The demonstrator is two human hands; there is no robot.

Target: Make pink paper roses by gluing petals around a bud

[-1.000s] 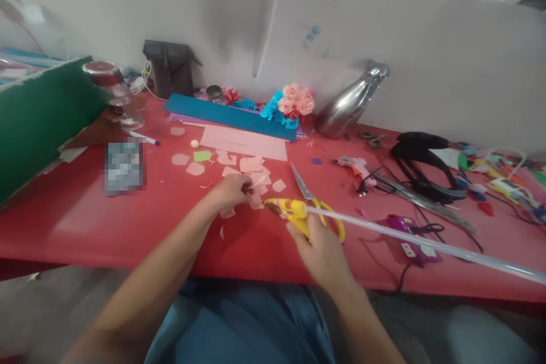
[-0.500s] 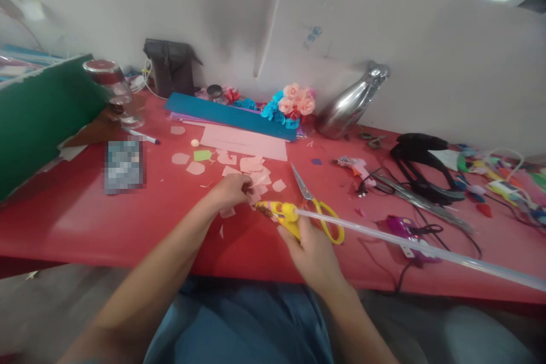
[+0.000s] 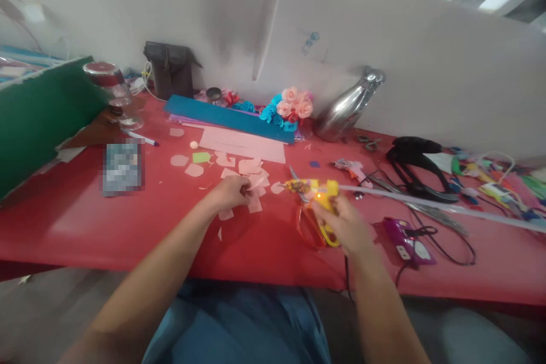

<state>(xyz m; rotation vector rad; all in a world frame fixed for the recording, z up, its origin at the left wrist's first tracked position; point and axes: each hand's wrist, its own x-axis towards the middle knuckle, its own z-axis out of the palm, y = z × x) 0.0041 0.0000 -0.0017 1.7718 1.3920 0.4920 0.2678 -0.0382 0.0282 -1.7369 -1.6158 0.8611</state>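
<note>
My right hand (image 3: pixel 343 224) is wrapped round the handle of a yellow hot glue gun (image 3: pixel 326 196), whose small light glows orange. Its nozzle points left, and a long clear glue stick (image 3: pixel 418 205) runs out of its back to the right. Beneath the gun lie scissors (image 3: pixel 293 172) with yellow handles, partly covered. My left hand (image 3: pixel 232 192) pinches a pink paper petal (image 3: pixel 257 183) between thumb and fingers. Around it, loose pink paper pieces (image 3: pixel 249 166) lie scattered on the red table (image 3: pixel 162 227).
At the back stand a steel jug (image 3: pixel 347 108), paper flowers (image 3: pixel 294 108) and a blue sheet stack (image 3: pixel 222 116). A purple power strip (image 3: pixel 403 242) with black cords lies at right, near a black headband-like object (image 3: pixel 420 168). A glass bottle (image 3: pixel 119 94) stands left beside a green box (image 3: pixel 46 119).
My right hand has moved the glue gun right and up, away from my left hand and over the scissors. The left hand has stayed almost in place.
</note>
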